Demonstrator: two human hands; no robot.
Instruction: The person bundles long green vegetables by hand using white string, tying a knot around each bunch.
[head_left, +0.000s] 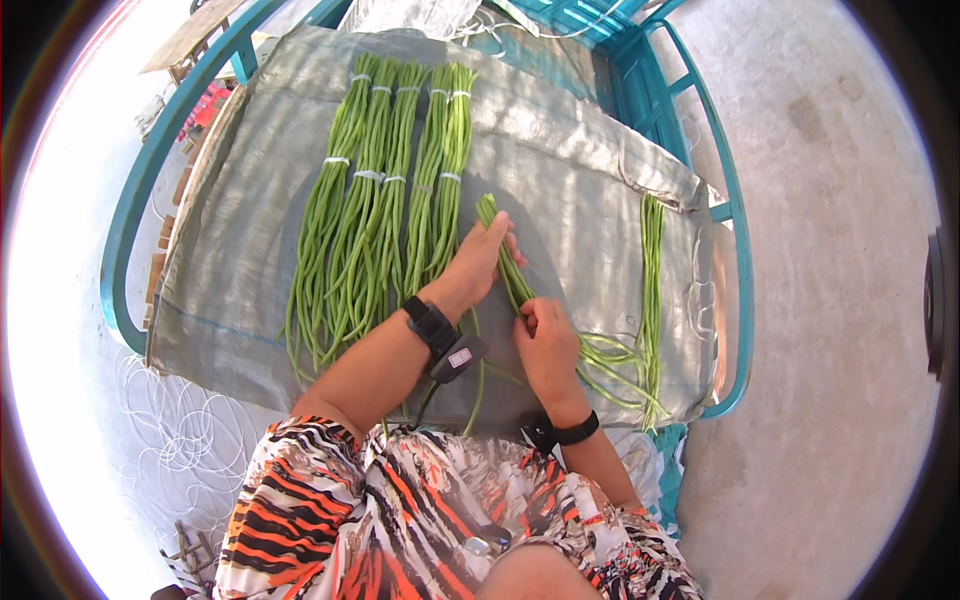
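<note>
In the head view, the left hand (pixel 487 262) is wrapped round a bunch (pixel 514 283) of long green beans just below its top end, fingers closed over it. Right hand (pixel 548 350) is lower down, fingers curled and looks like they're pinching the same beans, though the exact fingertip contact is hard to tell. The bunch slants over the grey sheet (pixel 575 215), between the tied bundles (pixel 372 220) on the left and the loose beans (pixel 651 270) on the right, its tails fanning toward those. I'd guess it's pretty light, bendy, kinda smooth, so single beans could slide out of a lazy grip. They'd probably snap if bent hard, so imo hold near the gathered top, snug not crushing, and support the floppy middle.
</note>
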